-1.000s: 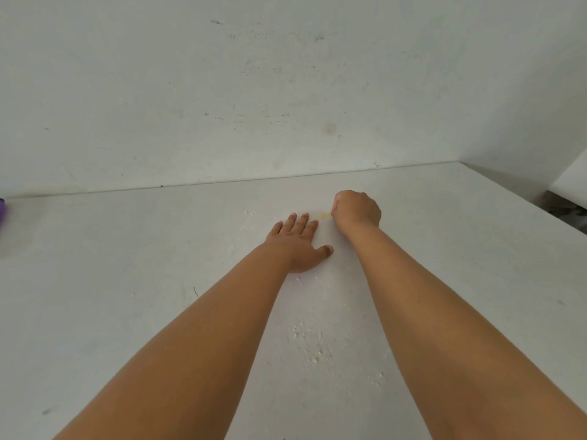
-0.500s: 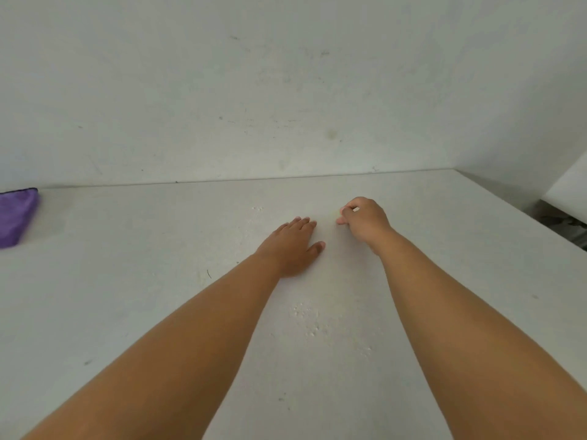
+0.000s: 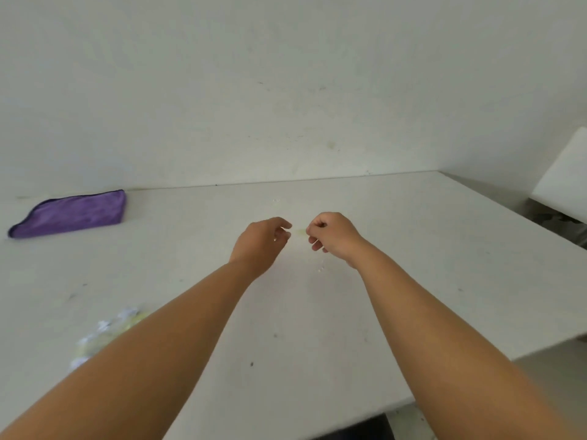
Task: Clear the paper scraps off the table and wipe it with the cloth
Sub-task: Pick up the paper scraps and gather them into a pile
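My right hand (image 3: 330,238) is raised over the white table (image 3: 413,265) and pinches a small pale yellow paper scrap (image 3: 300,231) at its fingertips. My left hand (image 3: 262,244) hovers just left of it with curled fingers, their tips close to the scrap's free end; I cannot tell whether they touch it. A folded purple cloth (image 3: 71,214) lies at the back left by the wall. A blurred pile of white and yellowish paper scraps (image 3: 104,331) sits at the near left, partly hidden by my left forearm. Tiny white crumbs (image 3: 320,268) lie under my right hand.
The wall runs along the table's far edge. The table's right edge falls away toward a white panel (image 3: 562,179) and dark clutter on the floor. A few dark specks (image 3: 251,364) mark the tabletop near me.
Both hands have lifted off the table; my left hand was flat and is now curled. My right hand now holds a scrap between the hands. The view has swung left, showing the cloth and pile.
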